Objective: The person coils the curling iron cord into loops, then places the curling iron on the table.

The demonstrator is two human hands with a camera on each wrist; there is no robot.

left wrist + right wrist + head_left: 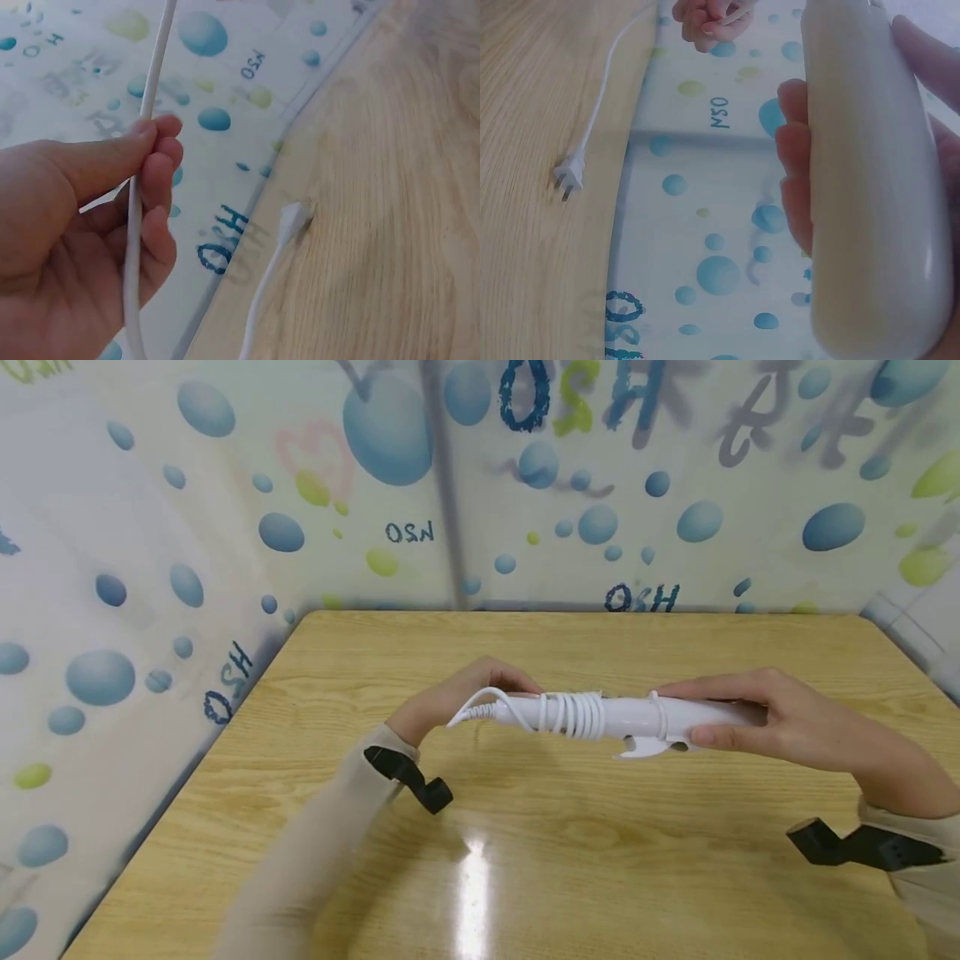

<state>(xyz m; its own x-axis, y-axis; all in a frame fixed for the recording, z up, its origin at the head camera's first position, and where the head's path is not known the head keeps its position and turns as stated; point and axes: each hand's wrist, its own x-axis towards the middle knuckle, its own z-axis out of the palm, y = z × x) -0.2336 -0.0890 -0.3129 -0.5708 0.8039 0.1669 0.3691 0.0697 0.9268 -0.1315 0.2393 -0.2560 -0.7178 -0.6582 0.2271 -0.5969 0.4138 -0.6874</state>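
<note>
My L hand (pixel 71 225) pinches cord (pixel 155 75), R hand (pixel 802 722) grips wand (pixel 628 717) at right end, cord coiled w/ several turns nr left.

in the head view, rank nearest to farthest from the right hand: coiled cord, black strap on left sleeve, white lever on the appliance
1. White lever: on the appliance, just left of the right hand.
2. Coiled cord: wrapped around the appliance, farther left.
3. Black strap: on the left sleeve, farthest left.
</note>
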